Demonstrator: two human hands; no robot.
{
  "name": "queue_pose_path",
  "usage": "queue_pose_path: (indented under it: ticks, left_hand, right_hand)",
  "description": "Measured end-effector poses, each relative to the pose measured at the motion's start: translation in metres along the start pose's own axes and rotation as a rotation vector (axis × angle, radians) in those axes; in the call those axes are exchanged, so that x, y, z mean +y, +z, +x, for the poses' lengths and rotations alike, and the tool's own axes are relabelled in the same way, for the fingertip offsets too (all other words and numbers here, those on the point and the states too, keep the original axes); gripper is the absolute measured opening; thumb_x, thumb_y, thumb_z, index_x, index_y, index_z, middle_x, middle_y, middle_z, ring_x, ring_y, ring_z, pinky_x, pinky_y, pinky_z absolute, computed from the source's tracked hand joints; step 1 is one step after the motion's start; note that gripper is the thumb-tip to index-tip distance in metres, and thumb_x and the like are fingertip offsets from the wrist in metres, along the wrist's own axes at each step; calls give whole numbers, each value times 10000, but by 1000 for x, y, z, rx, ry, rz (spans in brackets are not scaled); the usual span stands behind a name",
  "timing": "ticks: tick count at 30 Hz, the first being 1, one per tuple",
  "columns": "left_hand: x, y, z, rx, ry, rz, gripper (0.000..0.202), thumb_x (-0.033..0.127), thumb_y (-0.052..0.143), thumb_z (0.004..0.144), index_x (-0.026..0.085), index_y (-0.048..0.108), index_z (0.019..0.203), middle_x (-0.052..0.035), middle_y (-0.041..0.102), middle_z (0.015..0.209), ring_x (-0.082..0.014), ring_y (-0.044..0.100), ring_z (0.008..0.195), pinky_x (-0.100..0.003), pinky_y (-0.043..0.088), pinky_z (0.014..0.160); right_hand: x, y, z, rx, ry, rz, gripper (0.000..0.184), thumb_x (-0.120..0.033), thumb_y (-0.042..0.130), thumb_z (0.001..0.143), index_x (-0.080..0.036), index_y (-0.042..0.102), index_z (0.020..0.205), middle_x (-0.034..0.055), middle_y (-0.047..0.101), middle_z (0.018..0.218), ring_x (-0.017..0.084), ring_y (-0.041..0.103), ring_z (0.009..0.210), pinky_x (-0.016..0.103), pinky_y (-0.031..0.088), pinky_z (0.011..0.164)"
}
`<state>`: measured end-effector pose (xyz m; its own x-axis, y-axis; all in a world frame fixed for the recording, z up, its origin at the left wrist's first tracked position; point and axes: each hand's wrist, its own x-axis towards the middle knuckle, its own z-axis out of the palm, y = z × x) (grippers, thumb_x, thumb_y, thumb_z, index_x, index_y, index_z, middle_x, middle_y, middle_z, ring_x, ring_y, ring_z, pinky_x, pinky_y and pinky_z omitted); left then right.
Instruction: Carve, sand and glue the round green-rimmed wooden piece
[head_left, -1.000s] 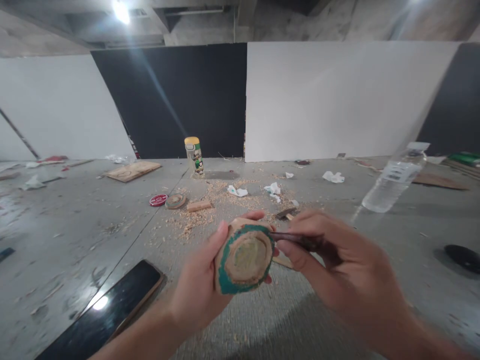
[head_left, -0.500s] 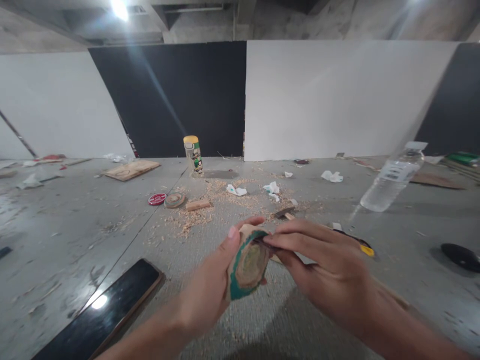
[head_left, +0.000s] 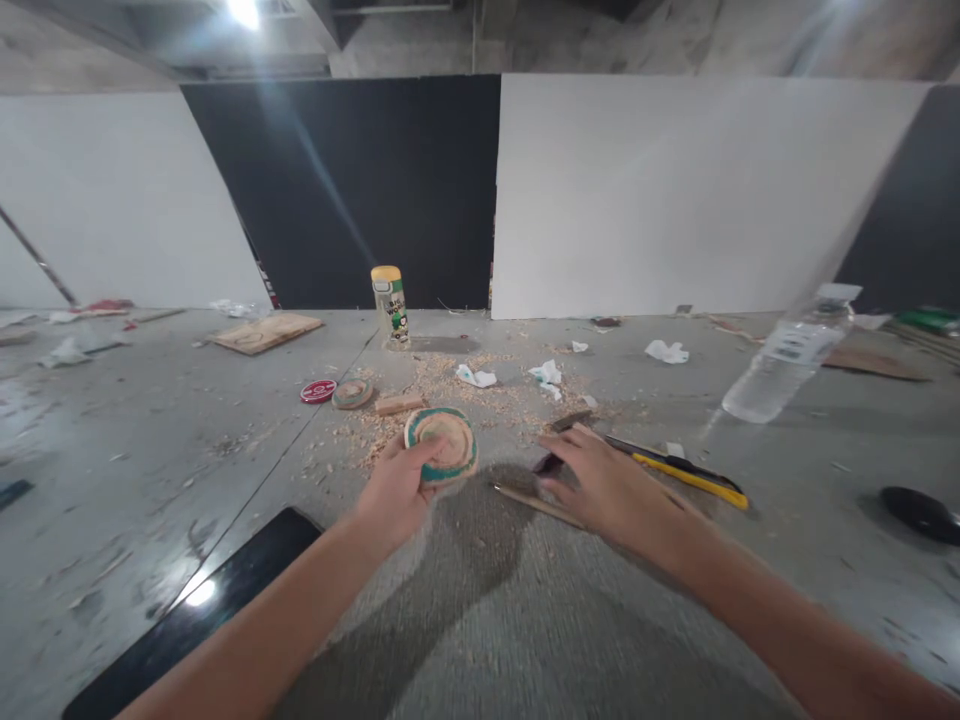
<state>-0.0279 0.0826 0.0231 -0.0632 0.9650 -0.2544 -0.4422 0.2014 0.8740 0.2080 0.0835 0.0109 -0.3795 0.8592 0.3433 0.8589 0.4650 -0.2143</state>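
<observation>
My left hand point(head_left: 399, 490) is closed on a round wooden disc point(head_left: 459, 440) with a teal-painted ring, tilted so its hollowed face shows. The thumb lies across that face. Low over the floor, my right hand point(head_left: 592, 475) has a small dark brown piece of sandpaper point(head_left: 549, 466) between thumb and fingers. Beside this hand lies a thin pointed wooden-handled tool point(head_left: 536, 500), partly hidden beneath it. Just past the fingers is a dark-bladed tool point(head_left: 571, 421), also partly covered. A yellow and black utility knife point(head_left: 694, 475) rests to the right.
Wood shavings point(head_left: 435, 380) and crumpled tissues point(head_left: 476, 376) litter the floor. A wood block point(head_left: 399, 403), round coaster-like piece point(head_left: 352, 393) and red lid point(head_left: 319, 391) lie ahead. A yellow-capped bottle point(head_left: 391, 310), clear water bottle point(head_left: 791, 355), phone point(head_left: 202, 620) and black mouse point(head_left: 921, 514) stand or lie around.
My hands have moved apart. The left hand carried the disc forward and left, turning its face up; the right hand drew the sandpaper off its rim and lowered it toward the floor.
</observation>
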Motion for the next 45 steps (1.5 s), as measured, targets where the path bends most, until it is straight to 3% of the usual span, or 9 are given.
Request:
queue_pose_path:
  ticks: [4,9,13,17,21,25,33,37,45]
  left_hand:
    - [-1,0,-3,-66,19,22,173,264,671,848,163,636,984,-80,699,962,-189,688,782,-298,580,654]
    - [4,7,-19,-188,-84,29,253,385,610,899,178,617,1044,-97,682,976,-229,688,776,-411,617,615]
    - [3,7,-35,-322,-75,-3,269,296,674,859,192,588,1091,-100,658,1062,-239,680,864,-440,616,703]
    - [-5,0,-63,-423,-35,63,395,185,773,748,203,600,1102,-68,662,1006,-215,666,845,-465,595,773]
    - [-18,-5,-84,-397,38,158,433,230,822,697,196,617,1077,-56,662,956,-203,649,835,-421,596,760]
    - [-29,-10,-86,-366,55,217,398,327,811,714,174,629,1033,-80,684,982,-225,662,862,-350,593,715]
    - [-45,-28,-76,-467,-10,166,477,406,804,716,174,651,1104,-93,705,1023,-233,671,908,-320,575,741]
    - [-54,-33,-75,-467,-29,202,403,399,777,749,189,678,1079,-72,715,999,-213,665,913,-328,554,806]
    - [-49,-30,-79,-463,145,447,325,370,711,803,207,673,1082,-31,726,968,-186,655,903,-319,508,876]
  right_hand:
    - [-22,10,-6,-26,-10,-10,169,-307,601,870,-224,719,957,113,635,1073,302,571,1044,437,435,906]
    - [-28,16,-8,-10,23,45,132,-219,578,864,-187,689,800,156,593,1152,334,526,1091,466,405,918]
    - [-19,2,-5,80,121,187,188,-205,432,937,-182,582,826,126,624,954,268,576,931,402,435,819]
    - [-32,-16,-19,145,210,376,253,-355,314,1008,-213,474,875,18,539,729,192,543,684,306,417,632]
    - [-61,-18,-45,96,196,515,348,-434,360,992,-240,359,704,-34,420,626,157,463,590,266,333,540]
    - [-78,-9,-62,28,192,584,381,-421,284,1017,-229,378,702,-25,453,629,157,480,600,268,324,549]
    - [-77,6,-84,-138,118,627,230,-302,322,1012,-205,523,954,33,629,821,175,568,729,286,361,645]
    - [-79,5,-85,-197,148,682,285,-325,308,1012,-211,493,827,-7,545,676,148,495,608,269,336,581]
    - [-83,-3,-82,-323,213,781,358,-305,317,1003,-217,422,673,-28,478,563,117,445,518,247,336,535]
